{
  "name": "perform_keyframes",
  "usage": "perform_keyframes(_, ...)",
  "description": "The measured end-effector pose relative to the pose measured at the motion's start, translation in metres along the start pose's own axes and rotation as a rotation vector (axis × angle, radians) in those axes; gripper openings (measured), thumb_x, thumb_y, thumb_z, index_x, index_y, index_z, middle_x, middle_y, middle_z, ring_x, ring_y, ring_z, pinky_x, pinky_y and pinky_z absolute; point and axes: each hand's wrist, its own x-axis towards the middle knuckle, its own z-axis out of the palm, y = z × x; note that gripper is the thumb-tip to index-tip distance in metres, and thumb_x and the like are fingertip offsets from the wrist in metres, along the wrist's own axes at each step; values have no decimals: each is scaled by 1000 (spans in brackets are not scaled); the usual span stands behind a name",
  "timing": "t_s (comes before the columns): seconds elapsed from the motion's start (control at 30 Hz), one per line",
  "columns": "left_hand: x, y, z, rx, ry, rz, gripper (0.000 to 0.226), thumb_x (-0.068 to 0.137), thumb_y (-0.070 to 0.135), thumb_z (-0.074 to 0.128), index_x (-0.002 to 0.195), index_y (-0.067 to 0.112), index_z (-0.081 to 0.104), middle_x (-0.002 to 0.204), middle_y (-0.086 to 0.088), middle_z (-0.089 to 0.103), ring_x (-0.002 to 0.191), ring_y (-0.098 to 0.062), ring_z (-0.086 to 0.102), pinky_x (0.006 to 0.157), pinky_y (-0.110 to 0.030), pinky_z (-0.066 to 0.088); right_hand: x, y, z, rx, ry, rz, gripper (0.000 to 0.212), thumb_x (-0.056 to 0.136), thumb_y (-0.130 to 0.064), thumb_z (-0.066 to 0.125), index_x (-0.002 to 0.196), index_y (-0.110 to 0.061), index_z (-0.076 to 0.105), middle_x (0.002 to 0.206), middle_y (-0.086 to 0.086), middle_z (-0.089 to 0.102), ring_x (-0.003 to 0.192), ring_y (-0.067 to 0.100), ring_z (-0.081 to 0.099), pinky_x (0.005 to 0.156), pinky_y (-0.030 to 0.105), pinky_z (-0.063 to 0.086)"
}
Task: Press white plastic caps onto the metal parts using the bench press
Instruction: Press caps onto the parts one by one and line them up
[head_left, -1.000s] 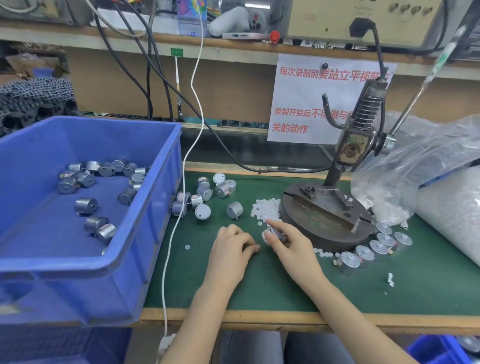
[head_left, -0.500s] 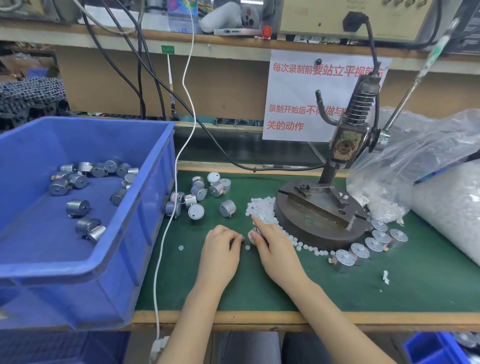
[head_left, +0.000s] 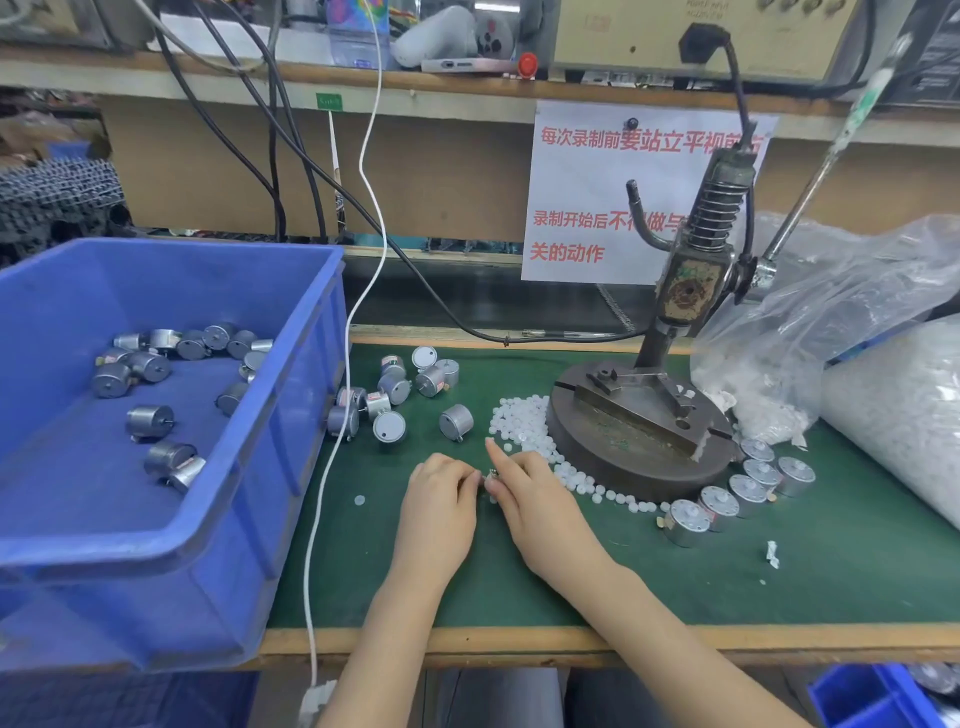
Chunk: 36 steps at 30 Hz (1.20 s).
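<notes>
I am watching the left hand (head_left: 436, 512) and right hand (head_left: 537, 501) meeting fingertip to fingertip on the green worktop (head_left: 675, 582), both pinching one small metal part (head_left: 492, 473) that is mostly hiding between them. The right forefinger is sticking out straight, and the white caps (head_left: 519, 421) are lying just beyond the hands, against the base of the bench press (head_left: 623, 452).

Matt green mat (head_left: 831, 571), shiny metal parts (head_left: 456, 422), white plastic caps (head_left: 522, 421).

A worker's left hand (head_left: 441, 501) and right hand (head_left: 543, 501), forearms bare, with grey trousers (head_left: 498, 696) below.
</notes>
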Motion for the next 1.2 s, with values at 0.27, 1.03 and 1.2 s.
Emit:
perform_keyframes(0.27, 0, 1, -1, 11, 15, -28, 20, 93, 5, 46, 90, 0, 66, 95, -13, 56, 91, -27, 51, 79, -28, 35, 3, -5, 6, -154, -17, 8, 50, 101, -33, 28, 148, -20, 18, 120, 7, 39, 96, 20, 49, 72, 22, 32)
perform_keyframes(1.03, -2, 3, 0, 143, -1, 46, 18, 92, 4, 48, 91, -2, 65, 93, -17, 57, 91, -32, 50, 82, -31, 34, -7, -6, -6, 309, 262, 95, 27, 94, -24, 53, 118, -13, 55, 110, 4, 54, 92, 12, 51, 79, 22, 39)
perform_keyframes(1.2, -10, 16, 1, 346, -48, 275, 6, 84, 3, 59, 85, 2, 65, 84, -13, 56, 78, -33, 52, 71, -42, 45, -10, -4, -18, 699, 477, 239, 30, 82, -16, 69, 94, -36, 50, 103, -9, 57, 87, -3, 53, 75, 8, 41)
